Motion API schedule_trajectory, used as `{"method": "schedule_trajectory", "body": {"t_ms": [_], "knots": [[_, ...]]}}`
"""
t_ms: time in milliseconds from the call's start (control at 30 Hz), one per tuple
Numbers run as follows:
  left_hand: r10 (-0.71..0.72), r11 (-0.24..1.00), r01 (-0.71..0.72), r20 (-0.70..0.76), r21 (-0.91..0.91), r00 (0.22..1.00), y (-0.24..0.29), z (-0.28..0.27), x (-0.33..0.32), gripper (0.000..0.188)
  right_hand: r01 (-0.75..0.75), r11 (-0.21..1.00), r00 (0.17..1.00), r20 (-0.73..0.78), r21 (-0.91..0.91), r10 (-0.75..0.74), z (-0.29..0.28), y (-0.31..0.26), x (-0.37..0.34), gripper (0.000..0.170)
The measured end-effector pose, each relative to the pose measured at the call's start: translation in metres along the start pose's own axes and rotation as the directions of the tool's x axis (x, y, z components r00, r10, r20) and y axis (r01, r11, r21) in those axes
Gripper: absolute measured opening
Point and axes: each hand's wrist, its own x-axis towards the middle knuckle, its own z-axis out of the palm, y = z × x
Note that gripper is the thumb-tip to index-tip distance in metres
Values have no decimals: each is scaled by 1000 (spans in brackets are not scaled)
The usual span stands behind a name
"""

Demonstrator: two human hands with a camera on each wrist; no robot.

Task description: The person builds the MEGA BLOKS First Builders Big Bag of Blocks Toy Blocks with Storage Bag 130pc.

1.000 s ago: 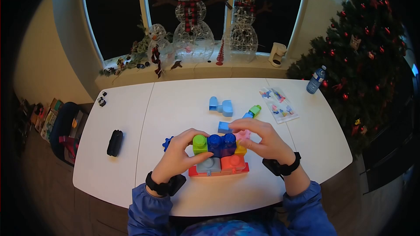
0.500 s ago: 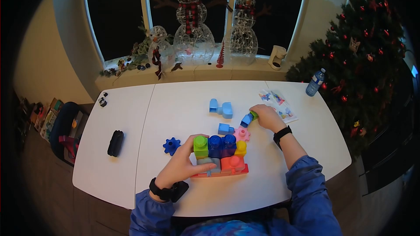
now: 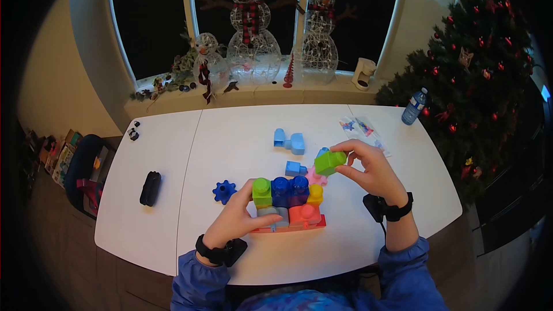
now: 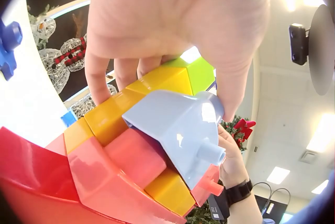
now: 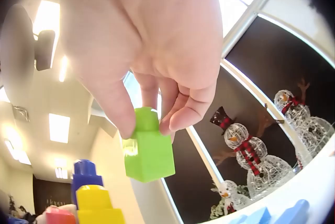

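Note:
My left hand [image 3: 233,214] grips the left side of a stack of toy building blocks, its thumb across the front. The stack has a red base [image 3: 322,222], a grey-blue block [image 4: 170,122] with a peg, a coral block [image 3: 304,214], and a top row of a green block [image 3: 262,191], dark blue blocks [image 3: 290,190] and a yellow block [image 3: 315,194]. To the right of the stack, my right hand [image 3: 373,174] pinches a loose lime-green block [image 5: 149,153] by its stud end, raised above the table in the right wrist view.
Behind the stack lie a pink gear [image 3: 316,178], a small blue block [image 3: 295,168] and light blue pieces [image 3: 289,141]. A dark blue gear [image 3: 224,192] is left of it. Farther off are a black case [image 3: 151,189], a picture sheet [image 3: 368,131] and a water bottle [image 3: 415,106].
My right hand left the stack's right side, reached back to the green block, picked it up and brought it nearer the stack. My left hand keeps its hold on the stack.

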Motion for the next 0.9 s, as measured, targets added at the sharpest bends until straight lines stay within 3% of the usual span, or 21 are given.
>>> {"method": "schedule_trajectory", "body": {"t_ms": [100, 233, 633, 733, 833, 900], "knots": [[2, 1000, -2, 2, -17, 1000, -1, 0, 0, 71, 188, 981, 982, 42, -45, -186, 4, -15, -3, 44], [4, 999, -4, 0, -34, 1000, -1, 1, 0, 71, 90, 995, 991, 97, 37, -93, 17, -31, -6, 46], [-42, 998, 44, 37, -53, 998, -7, 0, 0, 75, 131, 986, 991, -46, 102, -127, 42, -19, -19, 45], [-40, 997, 42, 43, -60, 998, -4, 0, 0, 83, 98, 985, 995, -39, 139, -93, 46, -15, -22, 46], [62, 998, -62, -73, 4, 995, 3, 6, -4, 93, 46, 988, 999, 5, 150, -47, 47, -15, -27, 49], [55, 997, -51, -66, 58, 996, 12, 7, -8, 98, -17, 984, 1000, 10, 176, 16, 51, -18, -32, 52]]}}
